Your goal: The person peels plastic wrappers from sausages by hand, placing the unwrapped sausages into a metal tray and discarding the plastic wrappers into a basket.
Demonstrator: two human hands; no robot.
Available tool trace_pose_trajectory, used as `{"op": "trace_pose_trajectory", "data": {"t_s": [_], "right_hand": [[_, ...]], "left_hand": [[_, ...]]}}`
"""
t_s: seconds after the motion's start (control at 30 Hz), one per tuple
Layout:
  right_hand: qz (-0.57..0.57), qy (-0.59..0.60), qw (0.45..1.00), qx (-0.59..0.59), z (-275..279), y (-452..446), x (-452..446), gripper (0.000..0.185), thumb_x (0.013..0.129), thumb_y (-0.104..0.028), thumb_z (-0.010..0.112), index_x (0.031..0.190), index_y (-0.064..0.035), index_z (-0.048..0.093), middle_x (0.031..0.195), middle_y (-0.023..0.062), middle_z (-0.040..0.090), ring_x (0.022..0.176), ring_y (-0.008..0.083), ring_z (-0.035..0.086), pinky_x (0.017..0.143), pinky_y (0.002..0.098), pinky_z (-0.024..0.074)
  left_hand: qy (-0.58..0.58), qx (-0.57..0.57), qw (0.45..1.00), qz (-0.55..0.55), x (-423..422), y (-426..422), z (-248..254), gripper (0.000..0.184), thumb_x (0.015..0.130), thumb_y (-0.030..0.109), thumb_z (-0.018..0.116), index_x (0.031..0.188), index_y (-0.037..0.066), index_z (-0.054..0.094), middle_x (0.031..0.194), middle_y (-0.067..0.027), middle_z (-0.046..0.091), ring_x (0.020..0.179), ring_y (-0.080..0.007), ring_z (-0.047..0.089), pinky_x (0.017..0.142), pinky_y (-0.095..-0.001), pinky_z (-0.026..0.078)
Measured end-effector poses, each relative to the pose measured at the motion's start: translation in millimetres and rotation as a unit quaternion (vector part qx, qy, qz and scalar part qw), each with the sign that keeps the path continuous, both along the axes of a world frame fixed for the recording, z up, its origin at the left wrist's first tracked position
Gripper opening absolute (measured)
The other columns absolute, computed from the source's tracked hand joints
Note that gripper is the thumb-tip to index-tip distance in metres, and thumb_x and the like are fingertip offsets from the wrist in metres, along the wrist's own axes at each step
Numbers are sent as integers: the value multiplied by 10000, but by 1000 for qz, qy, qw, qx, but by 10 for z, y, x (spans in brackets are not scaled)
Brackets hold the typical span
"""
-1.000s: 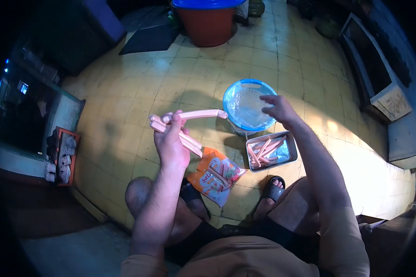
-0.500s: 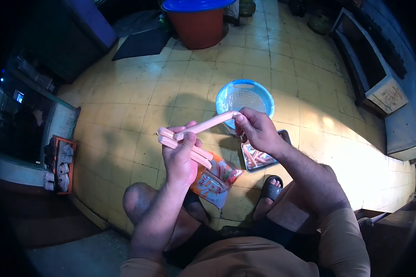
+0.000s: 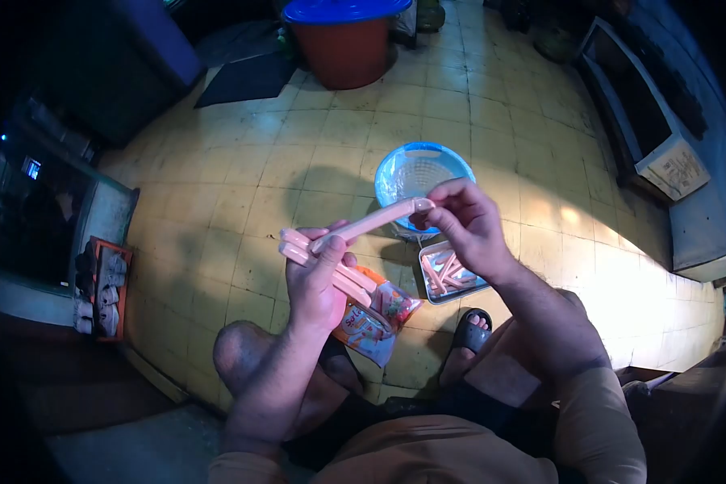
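Several long pink sausages (image 3: 352,284) lie in my left hand (image 3: 316,282), its fingers wrapped round them. One sausage (image 3: 374,219) slants up from that hand toward the right. My right hand (image 3: 469,226) pinches the far end of this sausage, where the wrapping seems to bend. Behind my right hand stands a blue basket (image 3: 385,190) with a clear lining. Below it, partly covered by my right hand, is a metal tray (image 3: 432,299) holding more sausages. An orange printed plastic packet (image 3: 371,332) lies on the floor under my left hand.
A red-brown tub (image 3: 343,52) with a blue lid stands at the far side beside a dark mat (image 3: 246,79). An orange shoe rack (image 3: 111,286) is at the left. A white-edged cabinet (image 3: 676,171) stands at the right. My sandalled feet flank the packet.
My right hand has come from over the basket to the end of the slanting sausage and now pinches it. My left hand has shifted slightly right and down with its sausages.
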State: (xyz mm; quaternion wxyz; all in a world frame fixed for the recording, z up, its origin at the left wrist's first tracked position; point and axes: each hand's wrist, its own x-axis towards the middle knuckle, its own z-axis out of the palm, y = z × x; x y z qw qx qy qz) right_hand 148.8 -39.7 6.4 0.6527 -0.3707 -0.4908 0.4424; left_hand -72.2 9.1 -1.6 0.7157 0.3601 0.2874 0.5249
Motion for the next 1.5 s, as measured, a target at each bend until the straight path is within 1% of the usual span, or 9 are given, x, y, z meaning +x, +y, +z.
{"op": "trace_pose_trajectory", "data": {"t_s": [0.17, 0.27, 0.37, 0.57, 0.8, 0.9, 1.03, 1.27, 1.5], "right_hand": [[-74, -25, 997, 19, 124, -35, 51, 83, 944, 26, 563, 1025, 26, 544, 1074, 135, 653, 994, 167, 645, 894, 313, 551], [-58, -32, 997, 45, 154, -88, 80, 70, 931, 33, 580, 992, 26, 547, 1076, 143, 653, 1000, 169, 642, 899, 314, 546], [-62, -73, 992, 77, 185, -145, 68, 74, 917, 43, 596, 962, 25, 541, 1078, 153, 652, 1002, 170, 639, 894, 313, 544], [-41, -156, 987, 23, 258, -256, 32, 100, 896, 62, 611, 919, 10, 529, 981, 130, 675, 966, 145, 644, 843, 287, 531], [81, -259, 960, -61, 416, -312, 181, 108, 846, 72, 594, 899, 0, 533, 838, 91, 603, 777, 143, 599, 678, 307, 479], [-8, -211, 975, -71, 356, -323, 37, 126, 825, 92, 587, 877, -3, 523, 815, 104, 585, 761, 200, 599, 668, 321, 475], [-174, -386, 904, 60, 276, -270, -80, 242, 737, 119, 604, 903, -24, 500, 802, 122, 535, 719, 307, 558, 630, 370, 467], [-224, -486, 802, 266, 212, -175, -95, 328, 610, 131, 636, 894, 24, 512, 856, 152, 517, 778, 319, 564, 655, 385, 498], [-225, -438, 823, 282, 152, -111, -220, 273, 681, 114, 643, 908, 33, 515, 948, 181, 558, 914, 337, 610, 763, 396, 528]], "left_hand": [[21, -46, 993, -103, -4, -74, -85, 223, 882, 67, 660, 1025, 81, 489, 915, -142, 660, 724, -152, 620, 612, -282, 502], [139, -32, 964, -225, 26, -115, -44, 282, 818, 70, 710, 988, 40, 487, 900, -145, 659, 672, -139, 599, 623, -271, 498], [167, 59, 960, -216, 41, -182, -204, 391, 782, 169, 797, 1001, 2, 518, 905, -89, 638, 682, -112, 599, 628, -295, 524], [168, 78, 953, -239, 103, -307, -47, 378, 815, 114, 772, 1098, -6, 553, 928, -65, 641, 831, -96, 623, 700, -261, 530], [361, 482, 795, -69, -4, -43, 96, 205, 815, 54, 726, 989, -8, 636, 811, 9, 588, 752, -29, 557, 644, -238, 479], [337, 369, 856, -129, -84, -51, 142, 237, 785, 16, 729, 1008, -3, 651, 824, -65, 652, 719, -133, 630, 662, -263, 510], [154, 175, 952, -198, 49, -335, 121, 220, 849, 44, 720, 966, -3, 540, 851, -22, 602, 785, -57, 581, 684, -251, 518], [69, 6, 966, -249, 98, -378, 139, 216, 876, 103, 709, 972, -9, 551, 827, -75, 623, 664, -97, 616, 546, -244, 516], [57, 3, 971, -233, 69, -412, 86, 313, 875, 174, 719, 1049, -50, 589, 782, -65, 618, 642, -97, 615, 516, -225, 503]]}}
